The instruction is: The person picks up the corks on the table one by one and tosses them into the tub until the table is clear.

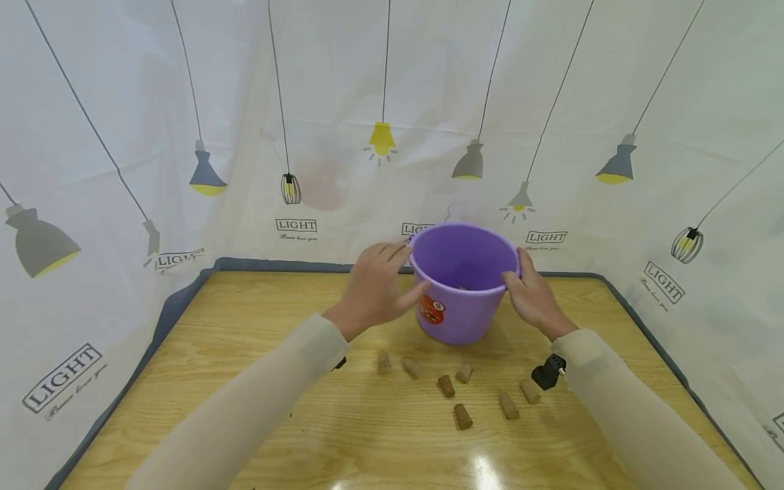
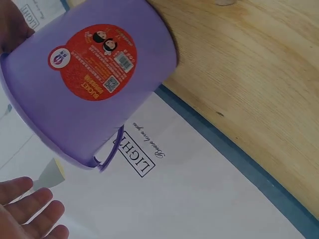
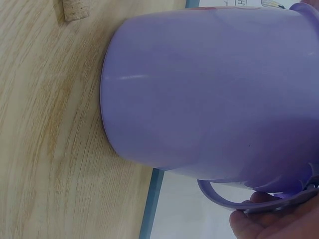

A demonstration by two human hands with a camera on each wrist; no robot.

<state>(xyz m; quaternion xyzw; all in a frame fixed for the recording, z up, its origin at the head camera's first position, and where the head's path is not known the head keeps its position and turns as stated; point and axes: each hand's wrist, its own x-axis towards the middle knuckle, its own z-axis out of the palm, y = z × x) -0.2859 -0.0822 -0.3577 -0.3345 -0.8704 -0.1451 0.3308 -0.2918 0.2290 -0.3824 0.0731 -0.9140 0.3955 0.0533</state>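
A purple bucket [image 1: 459, 314] with a red round label stands toward the back of the table. My right hand [image 1: 534, 299] grips its right rim, the thumb over the edge; the right wrist view shows fingers [image 3: 249, 224] by the bucket's handle [image 3: 224, 200]. Beside the left rim is my left hand [image 1: 376, 289], fingers loosely extended. In the left wrist view those fingers [image 2: 42, 209] look apart from the bucket. Several corks, among them a dark cork [image 1: 462, 416] and a pale cork [image 1: 508, 405], lie in front. The bucket's inside bottom is mostly hidden.
The wooden table [image 1: 275, 422] has a blue-grey strip [image 1: 288, 265] along its back edge. White cloth walls [image 1: 343, 177] printed with lamps rise behind and at both sides. Another pale cork [image 1: 383, 362] lies left of the bucket's base.
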